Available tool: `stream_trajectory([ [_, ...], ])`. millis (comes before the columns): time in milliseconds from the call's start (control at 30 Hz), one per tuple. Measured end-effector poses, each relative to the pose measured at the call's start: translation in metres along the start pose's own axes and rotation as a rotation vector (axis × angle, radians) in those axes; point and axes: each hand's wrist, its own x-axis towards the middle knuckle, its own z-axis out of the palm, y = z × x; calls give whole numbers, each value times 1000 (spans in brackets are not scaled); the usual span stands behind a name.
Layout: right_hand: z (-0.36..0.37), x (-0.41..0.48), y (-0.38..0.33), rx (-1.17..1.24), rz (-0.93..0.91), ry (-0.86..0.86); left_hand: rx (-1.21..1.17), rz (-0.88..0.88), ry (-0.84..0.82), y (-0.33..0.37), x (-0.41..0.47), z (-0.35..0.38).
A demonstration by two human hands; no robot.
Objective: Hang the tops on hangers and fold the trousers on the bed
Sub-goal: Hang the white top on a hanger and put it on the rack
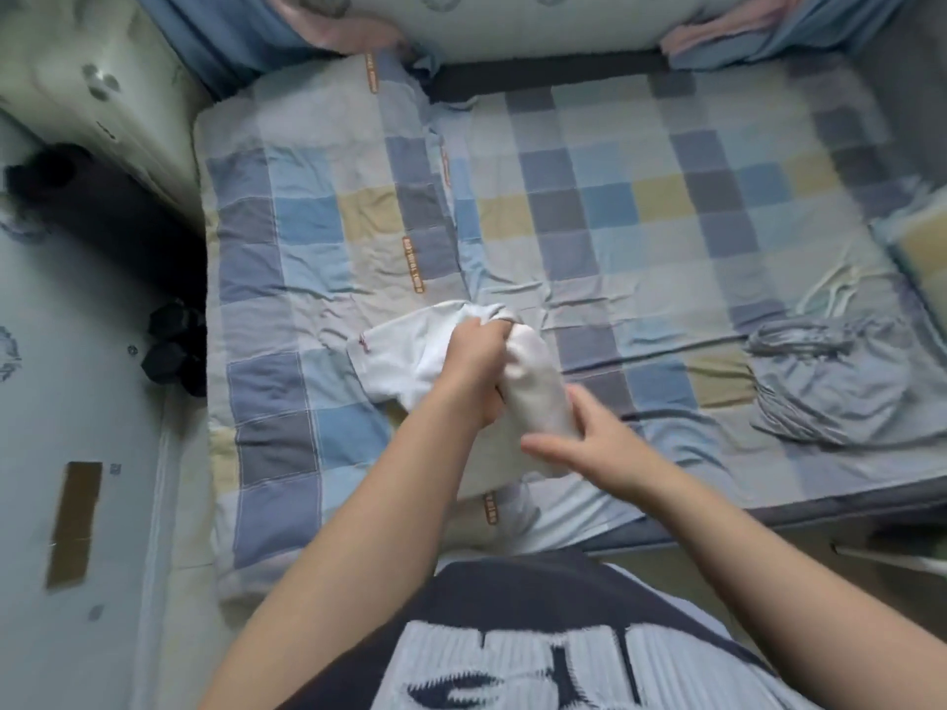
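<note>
- My left hand [476,356] has its fingertips buried in the white cloth [405,361].
- My right hand [589,443] is smeared at the fingers.
- The grey bundle [830,386] is crumpled, possibly trousers.
- The right edge cuts off the pillow [922,253].
- The print on the orange label [414,263] is too small to read.

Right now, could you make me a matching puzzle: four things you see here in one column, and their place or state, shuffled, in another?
1 white garment
2 grey-blue garment
3 pillow
4 right hand

A open, fingers straight
B crumpled on the right side of the bed
C at the bed's head
D gripped by the left hand

Pairs: 1-D, 2-B, 3-C, 4-A.
</note>
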Motion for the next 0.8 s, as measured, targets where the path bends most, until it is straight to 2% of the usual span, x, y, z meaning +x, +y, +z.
stream_trajectory([
  [67, -10, -14, 13, -52, 2, 62, -36, -15, -59, 10, -19, 29],
  [133, -39, -20, 16, -181, -11, 233, -96, 2, -95, 18, -30, 54],
  [200, -74, -26, 10, -183, -57, 330, -173, 54, -136, 28, -41, 72],
  [300, -119, -41, -10, -51, -117, 301, -195, 146, -245, 41, -56, 91],
  [500, -178, -65, -37, 233, -116, 321, 328, 384, -265, 6, -88, 132],
  [600, -199, -80, -45, 300, -165, 276, 365, 482, -314, -21, -99, 160],
  [633, -204, -85, -47, 331, -179, 265, 375, 525, -293, -29, -100, 172],
  [700, -214, -93, -54, 421, -199, 260, 442, 589, -145, -40, -96, 197],
  [800, -231, -105, -64, 556, -226, 258, 415, 544, 98, -45, -90, 221],
])
